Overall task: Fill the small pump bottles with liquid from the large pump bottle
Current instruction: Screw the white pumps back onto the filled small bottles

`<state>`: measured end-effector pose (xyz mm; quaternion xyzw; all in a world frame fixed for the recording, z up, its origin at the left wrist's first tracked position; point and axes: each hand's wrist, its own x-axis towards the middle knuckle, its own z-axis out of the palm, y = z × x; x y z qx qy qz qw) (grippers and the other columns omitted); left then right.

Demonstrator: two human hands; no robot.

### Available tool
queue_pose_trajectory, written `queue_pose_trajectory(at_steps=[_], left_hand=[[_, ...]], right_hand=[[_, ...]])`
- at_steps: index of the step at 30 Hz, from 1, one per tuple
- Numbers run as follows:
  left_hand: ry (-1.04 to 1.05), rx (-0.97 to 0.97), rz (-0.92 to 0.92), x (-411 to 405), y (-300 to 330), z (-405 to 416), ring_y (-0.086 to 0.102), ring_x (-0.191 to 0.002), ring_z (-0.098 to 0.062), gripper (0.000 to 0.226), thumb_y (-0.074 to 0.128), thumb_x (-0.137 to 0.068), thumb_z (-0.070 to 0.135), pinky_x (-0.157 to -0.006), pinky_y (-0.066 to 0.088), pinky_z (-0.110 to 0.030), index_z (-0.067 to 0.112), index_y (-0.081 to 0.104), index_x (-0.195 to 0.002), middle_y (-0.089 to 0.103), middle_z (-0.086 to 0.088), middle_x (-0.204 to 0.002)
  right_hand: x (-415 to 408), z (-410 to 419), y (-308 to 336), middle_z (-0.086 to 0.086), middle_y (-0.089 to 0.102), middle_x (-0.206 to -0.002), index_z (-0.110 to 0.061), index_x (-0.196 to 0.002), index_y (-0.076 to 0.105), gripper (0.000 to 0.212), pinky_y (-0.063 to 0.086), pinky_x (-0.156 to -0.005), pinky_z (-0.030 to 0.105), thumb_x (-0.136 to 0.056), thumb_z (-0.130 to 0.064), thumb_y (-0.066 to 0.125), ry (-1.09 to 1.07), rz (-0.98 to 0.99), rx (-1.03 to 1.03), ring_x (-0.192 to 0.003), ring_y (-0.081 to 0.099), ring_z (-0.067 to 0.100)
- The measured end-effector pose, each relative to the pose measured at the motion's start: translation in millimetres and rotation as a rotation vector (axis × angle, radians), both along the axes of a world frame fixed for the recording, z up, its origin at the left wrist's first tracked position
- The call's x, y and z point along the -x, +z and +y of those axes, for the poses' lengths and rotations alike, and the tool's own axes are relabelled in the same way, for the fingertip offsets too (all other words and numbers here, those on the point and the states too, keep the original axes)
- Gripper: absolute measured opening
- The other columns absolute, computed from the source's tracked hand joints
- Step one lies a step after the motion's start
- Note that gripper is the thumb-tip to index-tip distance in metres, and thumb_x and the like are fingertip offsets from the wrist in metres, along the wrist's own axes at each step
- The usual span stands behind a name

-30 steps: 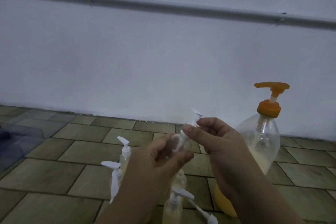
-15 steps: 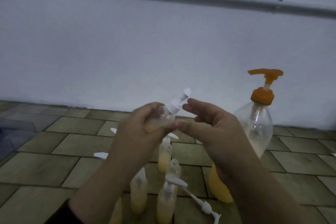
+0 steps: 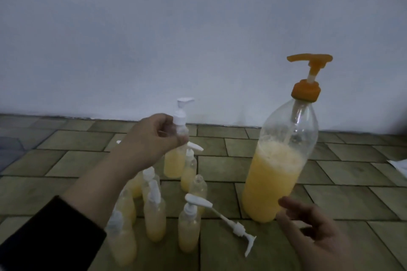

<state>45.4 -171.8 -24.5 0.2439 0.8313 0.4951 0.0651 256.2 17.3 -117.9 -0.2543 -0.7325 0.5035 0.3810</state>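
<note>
Left hand (image 3: 152, 138) raised, forearm in dark sleeve, fingers curled pinching a small bottle (image 3: 176, 156) near its neck. Right hand (image 3: 319, 233) low, palm open, fingers relaxed, holding nothing.

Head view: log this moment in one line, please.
left hand: holds capped small pump bottle upright | right hand: open, empty | large pump bottle: standing

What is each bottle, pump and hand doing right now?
Held small bottle: upright, white pump on, part full.
Left hand: pinching that bottle's neck.
Right hand: open, empty.
Large pump bottle: standing, about half full.
Loose pump: lying on the floor.
Uncapped small bottle: standing, no pump.
</note>
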Motion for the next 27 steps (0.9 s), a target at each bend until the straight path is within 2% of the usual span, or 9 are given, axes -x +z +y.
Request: queue_pose_trajectory(at_steps=[3,6,8,11,14,18,21,25,27], left_hand=[[-0.084,0.185,0.029,-4.3,-6.7,2.2,0.062,-0.092,-0.012,0.028,0.074,-0.076,0.031,-0.086,0.052,-0.038,0.03,0.059,-0.099,0.066,0.007,-0.097],[-0.107,0.33,0.08,-8.4,-5.9,4.3,0.062,-0.082,-0.012,0.024,0.075,-0.074,0.027,-0.074,0.051,-0.03,0.031,0.056,-0.089,0.065,0.005,-0.086],[-0.14,0.456,0.118,-11.4,-4.7,7.7,0.061,-0.072,-0.01,0.025,0.073,-0.074,0.022,-0.065,0.048,-0.025,0.036,0.053,-0.08,0.062,0.009,-0.074],[-0.173,0.634,0.127,-11.6,-9.1,12.1,0.06,-0.071,-0.01,0.023,0.071,-0.072,0.022,-0.06,0.047,-0.023,0.032,0.056,-0.086,0.061,0.007,-0.077],[-0.213,0.707,0.086,-12.2,-17.6,17.5,0.059,-0.075,-0.01,0.029,0.074,-0.071,0.02,-0.06,0.045,-0.021,0.023,0.059,-0.096,0.059,0.004,-0.086],[-0.191,0.731,0.045,-12.4,-22.0,19.1,0.058,-0.073,-0.01,0.018,0.075,-0.072,0.022,-0.062,0.047,-0.021,0.023,0.058,-0.079,0.058,0.004,-0.08],[-0.141,0.696,0.03,-10.2,-19.9,15.8,0.054,-0.069,-0.006,0.012,0.07,-0.079,0.021,-0.054,0.036,-0.017,0.025,0.059,-0.077,0.059,0.005,-0.081],[-0.127,0.792,0.123,-15.0,-16.1,15.0,0.057,-0.088,-0.011,0.029,0.068,-0.082,0.017,-0.069,0.044,-0.02,0.02,0.06,-0.11,0.061,0.002,-0.105],[-0.157,0.802,0.2,-19.4,-11.8,16.2,0.055,-0.103,-0.011,0.051,0.067,-0.082,0.014,-0.079,0.045,-0.022,0.024,0.048,-0.129,0.056,0.004,-0.122]], right_hand=[[-1.3,3.9,-28.4,-0.017,0.066,-0.073,-0.066,-0.082,0.057,0.074,0.043,-0.064,0.008,-0.061,0.001,0.082,-0.012,-0.106,-0.217,-0.087,0.055,-0.01],[3.9,10.6,-46.8,-0.027,0.058,-0.09,-0.072,-0.097,0.046,0.086,0.034,-0.076,-0.005,-0.057,-0.004,0.083,0.026,-0.179,-0.494,-0.088,0.052,-0.002],[8.9,14.6,-55.4,-0.024,0.058,-0.09,-0.066,-0.112,0.039,0.067,0.028,-0.081,-0.003,-0.061,-0.033,0.069,0.084,-0.209,-0.702,-0.083,0.053,0.007],[19.4,17.2,-75.4,-0.013,0.07,-0.086,-0.047,-0.1,0.057,0.036,0.049,-0.066,0.018,-0.067,-0.055,0.043,0.088,-0.324,-0.865,-0.069,0.068,0.011],[29.5,17.4,-95.6,-0.015,0.071,-0.083,-0.037,-0.077,0.073,0.041,0.051,-0.057,0.019,-0.073,-0.058,0.038,0.087,-0.452,-0.879,-0.065,0.069,0.009],[32.2,15.9,-107.7,-0.015,0.07,-0.078,-0.035,-0.072,0.074,0.036,0.046,-0.047,0.012,-0.072,-0.05,0.042,0.111,-0.38,-0.801,-0.061,0.067,0.008],[30.2,9.2,-114.1,-0.013,0.071,-0.076,-0.034,-0.074,0.075,0.065,0.045,-0.046,0.013,-0.094,-0.057,0.018,0.04,-0.247,-0.824,-0.06,0.067,0.006],[40.9,10.8,-138.4,-0.014,0.062,-0.077,-0.054,-0.113,0.048,0.046,0.038,-0.065,0.023,-0.094,-0.058,0.007,-0.045,-0.161,-0.802,-0.062,0.055,0.002],[43.3,9.2,-143.8,-0.01,0.065,-0.074,-0.047,-0.113,0.056,0.051,0.037,-0.06,0.019,-0.095,-0.053,0.009,-0.059,-0.165,-0.811,-0.06,0.058,0.006]])
